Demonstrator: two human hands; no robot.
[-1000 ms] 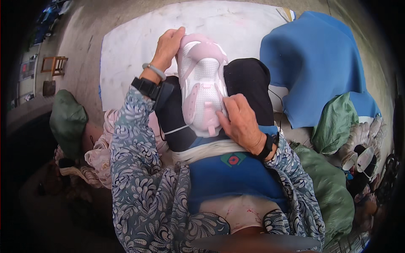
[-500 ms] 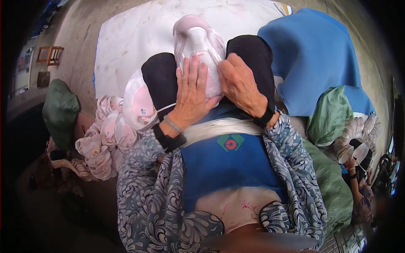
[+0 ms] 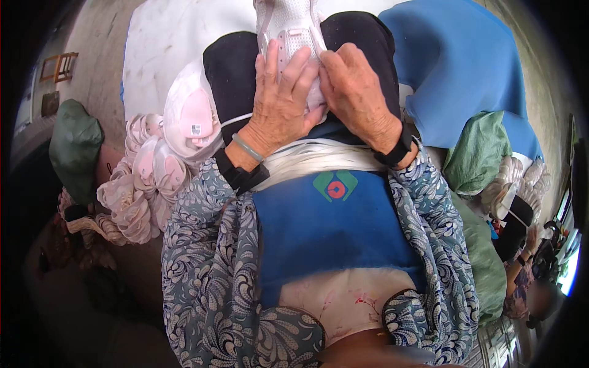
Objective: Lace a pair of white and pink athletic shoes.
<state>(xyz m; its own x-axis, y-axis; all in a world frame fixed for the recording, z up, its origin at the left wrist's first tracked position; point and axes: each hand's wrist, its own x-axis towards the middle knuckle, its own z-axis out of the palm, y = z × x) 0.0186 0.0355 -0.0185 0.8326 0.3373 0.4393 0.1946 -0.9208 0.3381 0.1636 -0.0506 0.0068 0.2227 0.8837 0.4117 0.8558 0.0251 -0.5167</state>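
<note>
A pale pink and white shoe (image 3: 288, 27) rests between my knees, toe pointing away from me. My left hand (image 3: 279, 104) lies flat over its near end with fingers spread across the upper. My right hand (image 3: 356, 95) clasps the shoe's right side beside it. Both wrists wear dark bands, and a light bangle circles the left wrist. A bundle of white cord (image 3: 313, 161) lies across my lap over a blue apron (image 3: 334, 233). A second pink shoe (image 3: 190, 119) leans against my left knee.
A heap of pink and white shoes (image 3: 138, 184) sits at my left. A white sheet (image 3: 165, 43) covers the ground ahead. Blue cloth (image 3: 454, 73) and green bags (image 3: 478, 147) lie at the right, a dark green bag (image 3: 73, 147) at the left. Another person (image 3: 527, 276) sits far right.
The shoe, held up and turned sole-up a second ago, now lies lower between my knees. My left hand came off its far end and now covers its near end beside the right.
</note>
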